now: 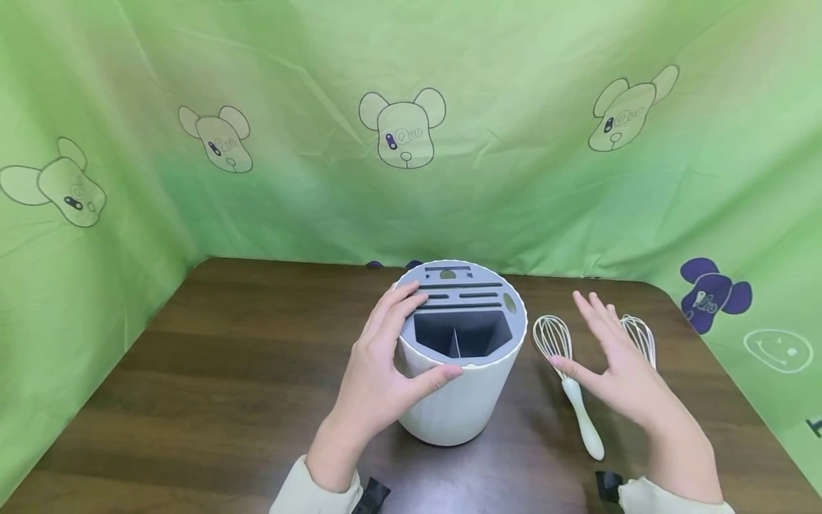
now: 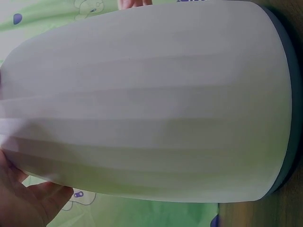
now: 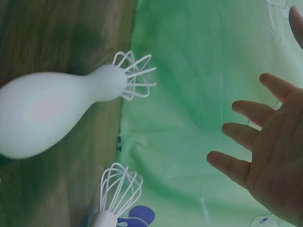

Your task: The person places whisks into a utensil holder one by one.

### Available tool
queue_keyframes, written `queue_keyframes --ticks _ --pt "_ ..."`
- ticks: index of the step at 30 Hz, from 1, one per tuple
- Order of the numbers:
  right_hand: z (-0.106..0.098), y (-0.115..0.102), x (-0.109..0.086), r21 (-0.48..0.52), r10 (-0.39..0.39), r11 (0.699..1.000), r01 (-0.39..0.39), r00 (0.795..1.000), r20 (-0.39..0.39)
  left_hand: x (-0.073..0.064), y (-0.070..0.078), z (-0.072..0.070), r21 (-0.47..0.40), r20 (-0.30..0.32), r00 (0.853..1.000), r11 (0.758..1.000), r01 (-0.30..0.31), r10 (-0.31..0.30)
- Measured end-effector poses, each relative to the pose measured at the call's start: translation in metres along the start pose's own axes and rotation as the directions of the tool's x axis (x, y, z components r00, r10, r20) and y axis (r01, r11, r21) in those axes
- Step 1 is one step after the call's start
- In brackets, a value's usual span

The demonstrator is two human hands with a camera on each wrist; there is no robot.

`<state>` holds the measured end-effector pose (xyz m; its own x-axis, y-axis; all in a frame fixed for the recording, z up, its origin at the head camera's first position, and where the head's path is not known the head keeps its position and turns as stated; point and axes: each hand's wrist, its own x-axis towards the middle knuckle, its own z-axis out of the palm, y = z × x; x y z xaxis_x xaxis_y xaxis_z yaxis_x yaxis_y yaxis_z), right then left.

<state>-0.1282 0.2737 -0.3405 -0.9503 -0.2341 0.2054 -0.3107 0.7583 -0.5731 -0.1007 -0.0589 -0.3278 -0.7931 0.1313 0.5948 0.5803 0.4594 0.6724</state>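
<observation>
A light-green cloth backdrop [image 1: 308, 207], printed with outlined bear-like heads and, at right, a purple one, hangs behind and along both sides of the workspace. Below it is a dark brown wood-grain bench [image 1: 225, 357] with rounded far corners.

On the bench, near the middle, a white holder [image 1: 449, 407] stands upright, slightly narrower at the base. A grey insert [image 1: 491, 277] fills its top, with narrow slots toward the back and a wide angular well at the front, split by a thin divider. The left wrist view is filled by its faintly ribbed wall and a dark band at its base.

A person's bare hands reach in from cream sleeves [image 1: 311, 494]. The left hand [image 1: 375, 364] is spread in a wide, relaxed curve against the holder's left side, fingertips at the top rim, thumb lying across the front. The right hand [image 1: 626, 375] is apart from the holder, empty, fingers extended and thumb held wide, over the bench's right side.

Right of the holder lies a white whisk [image 1: 574, 396], handle toward the person, wires pointing away. A second whisk [image 1: 641, 339] lies farther right, partly hidden by the right hand.

Black straps [image 1: 372, 496] show at both wrists.
</observation>
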Motion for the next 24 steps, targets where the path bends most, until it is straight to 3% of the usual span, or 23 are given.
queue_keyframes --ticks 24 --pt "0.019 0.038 0.003 -0.062 0.116 0.992 -0.108 0.981 0.156 0.0 -0.002 0.001 0.007 -0.011 1.0 1.0 -0.015 0.015"
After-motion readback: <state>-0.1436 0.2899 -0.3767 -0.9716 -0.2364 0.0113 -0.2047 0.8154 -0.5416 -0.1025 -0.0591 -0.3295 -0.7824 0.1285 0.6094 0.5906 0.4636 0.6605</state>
